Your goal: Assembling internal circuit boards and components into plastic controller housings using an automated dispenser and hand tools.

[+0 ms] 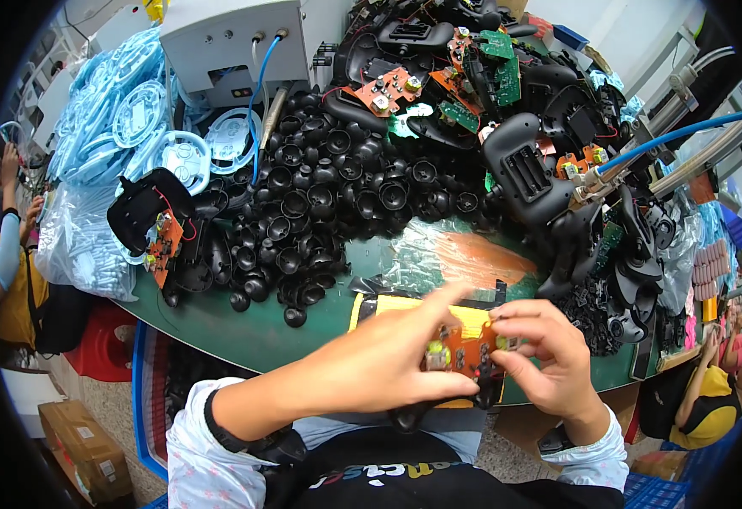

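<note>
An orange circuit board [471, 349] with yellow-green and metal parts is held between my two hands at the near edge of the green table. My left hand [379, 352] grips its left side, thumb along the near edge and fingers over the far one. At the other end, my right hand [549, 356] pinches near a yellow-green part, its thumb and fingertips bent together. Beneath the board lies a yellow pad [468, 318] edged with black tape. Below my left hand a black plastic piece [409, 416] shows partly; the rest of it is hidden.
Small black cup-shaped caps [320, 195] are heaped on the table's [218, 327] left and middle. Black game controller shells [519, 165] and boards pile up at the right. Light-blue plastic rings [137, 119] stack beyond, beside a grey machine box [235, 42]. Other people work at both sides.
</note>
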Action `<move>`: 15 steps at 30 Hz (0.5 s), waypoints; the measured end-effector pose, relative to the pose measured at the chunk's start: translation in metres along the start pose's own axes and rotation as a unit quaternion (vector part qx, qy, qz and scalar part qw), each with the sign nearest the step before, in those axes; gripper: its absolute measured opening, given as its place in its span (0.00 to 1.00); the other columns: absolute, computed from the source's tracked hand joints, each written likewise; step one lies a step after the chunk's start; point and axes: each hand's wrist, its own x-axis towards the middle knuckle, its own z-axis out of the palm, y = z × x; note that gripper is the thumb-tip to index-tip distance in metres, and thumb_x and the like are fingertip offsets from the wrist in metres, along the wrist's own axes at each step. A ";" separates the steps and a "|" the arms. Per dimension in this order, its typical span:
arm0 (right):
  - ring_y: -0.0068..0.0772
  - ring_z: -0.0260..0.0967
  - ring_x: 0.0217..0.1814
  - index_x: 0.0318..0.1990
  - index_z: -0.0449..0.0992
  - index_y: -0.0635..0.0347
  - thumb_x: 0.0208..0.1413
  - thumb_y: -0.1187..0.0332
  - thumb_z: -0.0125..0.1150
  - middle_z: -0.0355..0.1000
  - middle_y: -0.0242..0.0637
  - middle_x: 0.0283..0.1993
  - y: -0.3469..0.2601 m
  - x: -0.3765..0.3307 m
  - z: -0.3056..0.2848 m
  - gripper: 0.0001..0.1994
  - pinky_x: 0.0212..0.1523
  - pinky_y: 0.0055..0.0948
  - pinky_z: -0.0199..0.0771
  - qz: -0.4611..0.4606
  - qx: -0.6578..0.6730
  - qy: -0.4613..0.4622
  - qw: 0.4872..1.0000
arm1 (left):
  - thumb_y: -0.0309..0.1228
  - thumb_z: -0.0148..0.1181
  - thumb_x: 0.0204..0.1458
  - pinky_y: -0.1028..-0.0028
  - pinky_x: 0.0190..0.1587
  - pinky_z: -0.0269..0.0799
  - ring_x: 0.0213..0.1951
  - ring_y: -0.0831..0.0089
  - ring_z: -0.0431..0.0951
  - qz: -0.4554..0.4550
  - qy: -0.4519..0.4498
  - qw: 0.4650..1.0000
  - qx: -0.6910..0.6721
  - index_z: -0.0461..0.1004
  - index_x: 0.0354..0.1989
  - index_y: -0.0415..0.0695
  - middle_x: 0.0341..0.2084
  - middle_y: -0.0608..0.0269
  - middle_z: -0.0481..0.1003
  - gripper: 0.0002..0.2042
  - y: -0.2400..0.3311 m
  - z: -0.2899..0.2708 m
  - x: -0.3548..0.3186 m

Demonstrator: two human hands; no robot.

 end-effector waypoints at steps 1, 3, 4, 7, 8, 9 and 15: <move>0.36 0.73 0.51 0.46 0.76 0.63 0.49 0.82 0.65 0.69 0.45 0.51 0.005 -0.003 0.002 0.15 0.40 0.28 0.82 0.011 0.045 0.045 0.998 | 0.40 0.76 0.40 0.66 0.53 0.71 0.51 0.55 0.76 0.006 0.059 0.998 0.028 0.65 0.60 0.39 0.49 0.47 0.75 0.39 -0.005 -0.002 -0.005; 0.33 0.71 0.52 0.50 0.71 0.66 0.53 0.84 0.60 0.65 0.44 0.52 0.025 -0.006 0.003 0.16 0.37 0.24 0.83 -0.022 0.108 0.066 0.992 | 0.42 0.78 0.37 0.59 0.61 0.63 0.59 0.50 0.68 0.046 0.084 0.987 0.132 0.69 0.55 0.40 0.55 0.45 0.70 0.36 -0.013 -0.001 -0.024; 0.32 0.70 0.52 0.51 0.70 0.66 0.54 0.84 0.58 0.64 0.44 0.53 0.031 -0.006 0.006 0.16 0.34 0.21 0.83 -0.028 0.148 0.073 0.986 | 0.42 0.78 0.37 0.55 0.64 0.59 0.62 0.47 0.64 0.078 0.095 0.978 0.170 0.71 0.53 0.41 0.58 0.44 0.67 0.34 -0.020 0.009 -0.037; 0.29 0.70 0.52 0.52 0.68 0.67 0.56 0.84 0.55 0.64 0.43 0.53 0.015 0.002 0.018 0.15 0.28 0.18 0.81 0.098 0.286 0.089 0.949 | 0.40 0.75 0.39 0.49 0.65 0.53 0.66 0.35 0.53 0.083 0.086 0.976 0.184 0.70 0.48 0.41 0.65 0.38 0.54 0.29 -0.023 0.046 -0.056; 0.29 0.70 0.52 0.52 0.68 0.67 0.56 0.84 0.55 0.64 0.43 0.53 0.013 0.004 0.017 0.15 0.28 0.18 0.81 0.097 0.287 0.090 0.949 | 0.38 0.74 0.40 0.49 0.66 0.52 0.67 0.35 0.51 0.085 0.081 0.979 0.169 0.70 0.48 0.41 0.65 0.38 0.52 0.28 -0.026 0.052 -0.056; 0.28 0.71 0.51 0.52 0.69 0.67 0.57 0.84 0.55 0.64 0.42 0.53 0.011 0.005 0.015 0.15 0.25 0.16 0.78 0.099 0.283 0.067 0.952 | 0.33 0.73 0.40 0.52 0.65 0.57 0.66 0.38 0.56 0.081 0.076 0.981 0.160 0.71 0.44 0.41 0.64 0.38 0.55 0.23 -0.030 0.053 -0.053; 0.25 0.73 0.42 0.51 0.68 0.67 0.56 0.85 0.55 0.62 0.45 0.55 0.034 -0.007 0.015 0.15 0.21 0.14 0.75 0.030 0.135 0.095 0.986 | 0.29 0.73 0.38 0.60 0.59 0.67 0.60 0.45 0.67 0.096 0.149 0.958 0.227 0.74 0.35 0.38 0.60 0.40 0.63 0.17 -0.045 0.061 -0.054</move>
